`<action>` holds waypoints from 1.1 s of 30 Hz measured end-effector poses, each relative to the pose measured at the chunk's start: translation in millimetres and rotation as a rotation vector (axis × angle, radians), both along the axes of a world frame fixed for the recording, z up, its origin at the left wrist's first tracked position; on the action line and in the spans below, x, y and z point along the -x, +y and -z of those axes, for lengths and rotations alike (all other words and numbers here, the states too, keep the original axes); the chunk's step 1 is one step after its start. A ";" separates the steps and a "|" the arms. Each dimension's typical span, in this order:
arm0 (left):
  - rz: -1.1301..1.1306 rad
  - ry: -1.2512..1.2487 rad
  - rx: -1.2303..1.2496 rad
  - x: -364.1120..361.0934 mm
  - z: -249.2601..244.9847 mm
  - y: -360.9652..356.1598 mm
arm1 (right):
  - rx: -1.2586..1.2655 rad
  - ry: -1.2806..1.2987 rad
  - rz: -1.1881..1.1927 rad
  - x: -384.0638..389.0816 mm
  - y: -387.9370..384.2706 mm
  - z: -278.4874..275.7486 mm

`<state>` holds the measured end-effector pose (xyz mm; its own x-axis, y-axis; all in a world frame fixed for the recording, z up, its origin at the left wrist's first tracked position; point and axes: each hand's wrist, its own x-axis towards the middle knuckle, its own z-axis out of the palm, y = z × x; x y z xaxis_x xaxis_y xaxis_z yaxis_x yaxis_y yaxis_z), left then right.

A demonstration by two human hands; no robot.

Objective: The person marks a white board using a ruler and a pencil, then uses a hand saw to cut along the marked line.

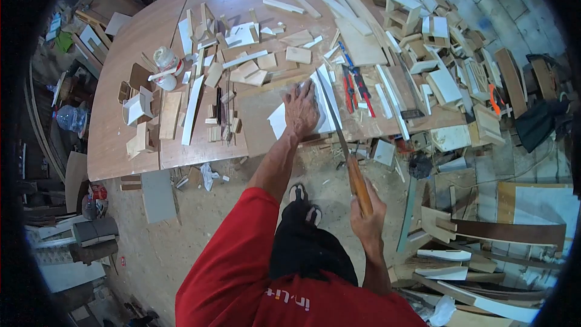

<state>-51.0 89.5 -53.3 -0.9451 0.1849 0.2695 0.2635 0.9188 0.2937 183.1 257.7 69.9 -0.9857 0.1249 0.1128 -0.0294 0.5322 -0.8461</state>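
My left hand [301, 109] lies on a white board [277, 122] near the table's front edge, its fingers stretched forward and pressing down. My right hand [368, 221] is closed around the wooden handle of a long, narrow saw [358, 184]. The dark blade runs forward and left from the handle, over the table edge and along the right side of the white board, just right of my left hand. Its teeth are too small to make out. Under the board lies a flat brown panel [257, 118].
Red-handled pliers [349, 88] and a blue-and-red tool [363, 91] lie right of the board. Glue jars [166, 63] and wood offcuts [248, 72] cover the table [124, 139]. Stacked wooden pieces [445, 88] crowd the right side; more boards [445, 272] lie on the floor.
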 end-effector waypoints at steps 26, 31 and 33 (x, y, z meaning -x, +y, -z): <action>-0.005 0.002 -0.001 4.2 11.6 2.6 | 0.113 -0.194 0.055 0.8 0.2 19.1; -0.016 0.036 0.024 9.1 14.0 1.0 | 0.104 -0.158 0.061 -3.3 2.9 16.7; -0.011 0.023 0.011 8.5 8.0 1.6 | 0.110 -0.187 0.055 32.5 -1.7 21.2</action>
